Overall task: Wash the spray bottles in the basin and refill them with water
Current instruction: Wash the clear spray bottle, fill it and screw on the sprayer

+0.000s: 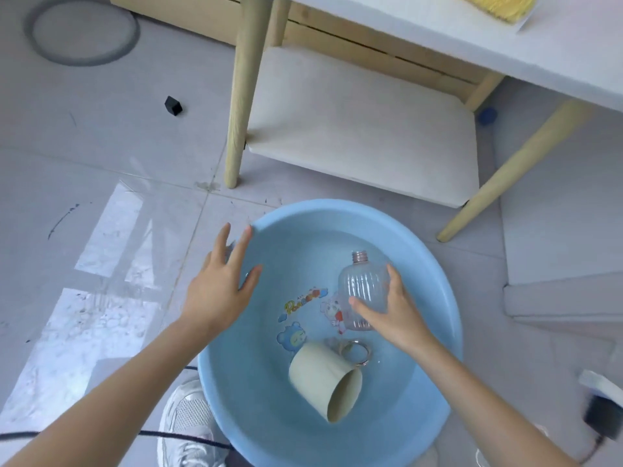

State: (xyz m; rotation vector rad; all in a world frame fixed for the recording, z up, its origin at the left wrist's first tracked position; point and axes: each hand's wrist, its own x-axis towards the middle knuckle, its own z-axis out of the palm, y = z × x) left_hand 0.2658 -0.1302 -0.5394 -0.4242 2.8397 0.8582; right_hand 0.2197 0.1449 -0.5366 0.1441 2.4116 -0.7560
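A round blue basin [438,284] with water and cartoon stickers on its bottom stands on the floor in front of me. My right hand [394,315] grips a clear ribbed spray bottle [360,284] without its cap, neck pointing away from me, held over the water. My left hand [222,284] hovers with straight spread fingers over the basin's left rim, holding nothing. A cream mug [323,382] lies on its side in the basin, its mouth toward me.
A metal ring [357,352] lies in the water beside the mug. A wooden table with a low shelf [364,129] stands behind the basin. A small black cube [173,106] sits on the tiled floor. My white shoe [185,419] is beside the basin.
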